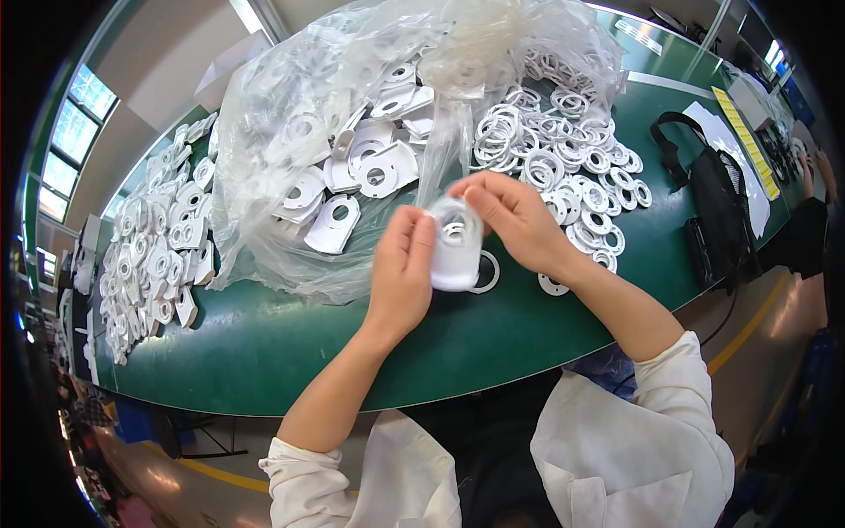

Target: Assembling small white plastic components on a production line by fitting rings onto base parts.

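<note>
My left hand (400, 268) is closed on the left edge of a white plastic plate (454, 266), thumb on top. The plate has a rounded upper end with a round opening and a flat lower end, and is slightly blurred. At its upper right edge the fingers of my right hand (518, 216) are pinched together. Whether they also grip a ring against the plate's round opening, I cannot make out. On the table just right of the plate lies a loose white ring (496, 273), partly covered by it.
A big clear plastic bag (290, 251) spreads over the green table (290, 352), with similar white plates (333, 224) in it. White rings (591, 195) are heaped at right, more white pieces (145, 255) at left. A black bag (717, 207) lies far right beside a yellow strip (746, 141).
</note>
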`<state>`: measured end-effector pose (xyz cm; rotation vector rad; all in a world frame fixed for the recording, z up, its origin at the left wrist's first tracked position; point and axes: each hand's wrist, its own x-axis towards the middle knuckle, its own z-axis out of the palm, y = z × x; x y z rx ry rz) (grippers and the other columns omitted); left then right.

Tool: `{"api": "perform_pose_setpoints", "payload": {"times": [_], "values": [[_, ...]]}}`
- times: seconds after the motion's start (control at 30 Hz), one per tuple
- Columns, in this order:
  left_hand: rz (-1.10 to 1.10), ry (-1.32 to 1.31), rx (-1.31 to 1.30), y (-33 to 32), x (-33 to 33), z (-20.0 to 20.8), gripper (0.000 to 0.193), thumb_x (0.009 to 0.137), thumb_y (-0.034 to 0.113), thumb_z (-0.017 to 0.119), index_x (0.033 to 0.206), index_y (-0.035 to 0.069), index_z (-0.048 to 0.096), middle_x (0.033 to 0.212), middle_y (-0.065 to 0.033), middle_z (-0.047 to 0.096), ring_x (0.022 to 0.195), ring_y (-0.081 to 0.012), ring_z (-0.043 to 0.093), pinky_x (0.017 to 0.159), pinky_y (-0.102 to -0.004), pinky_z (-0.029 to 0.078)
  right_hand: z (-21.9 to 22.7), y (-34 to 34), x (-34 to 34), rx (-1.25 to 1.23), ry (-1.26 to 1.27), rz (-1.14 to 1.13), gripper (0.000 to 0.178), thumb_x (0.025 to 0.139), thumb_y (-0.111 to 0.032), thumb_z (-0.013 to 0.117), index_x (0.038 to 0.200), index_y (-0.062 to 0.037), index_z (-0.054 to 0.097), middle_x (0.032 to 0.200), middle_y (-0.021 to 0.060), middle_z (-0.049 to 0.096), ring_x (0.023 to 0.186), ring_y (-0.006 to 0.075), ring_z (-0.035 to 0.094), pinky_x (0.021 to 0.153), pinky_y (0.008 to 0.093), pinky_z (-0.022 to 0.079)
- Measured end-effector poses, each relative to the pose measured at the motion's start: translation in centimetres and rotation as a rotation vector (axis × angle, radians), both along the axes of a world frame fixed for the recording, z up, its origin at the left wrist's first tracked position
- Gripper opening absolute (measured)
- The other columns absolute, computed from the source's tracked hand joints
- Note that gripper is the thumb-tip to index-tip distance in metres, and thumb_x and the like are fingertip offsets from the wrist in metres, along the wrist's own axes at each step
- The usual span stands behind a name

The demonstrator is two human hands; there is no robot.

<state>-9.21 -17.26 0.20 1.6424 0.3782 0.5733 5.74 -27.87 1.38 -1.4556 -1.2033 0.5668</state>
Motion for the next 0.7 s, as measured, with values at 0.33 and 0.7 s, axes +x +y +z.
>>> {"api": "perform_pose_setpoints", "payload": {"times": [0.33,0.7], "values": [[-0.106,-0.106,-0.289,-0.7,-0.3,1.4,0.026,0.103,0.024,0.040,0.112,0.002,0.049,0.095,-0.0055,0.061,0.085,-0.0114,0.059,0.077,-0.0269,0.048,0.5,-0.2,0.0,0.039,0.129,0.022,0.020,0.095,-0.015,0.056,0.102,0.0001,0.066,0.090,0.0029,0.065,0.080,0.0074,0.058,0.070,0.0225,0.046],[0.032,0.135,0.484,1.3,-0.5,0.5,0.024,0.097,0.020,0.052,0.084,0.000,0.057,0.061,-0.0149,0.053,0.053,-0.0201,0.052,0.053,-0.0352,0.038,0.6,-0.8,0.0,-0.006,-0.168,0.072,0.016,0.090,-0.012,0.061,0.098,0.0011,0.067,0.083,0.0074,0.066,0.076,0.0112,0.061,0.068,0.0247,0.047]]}}
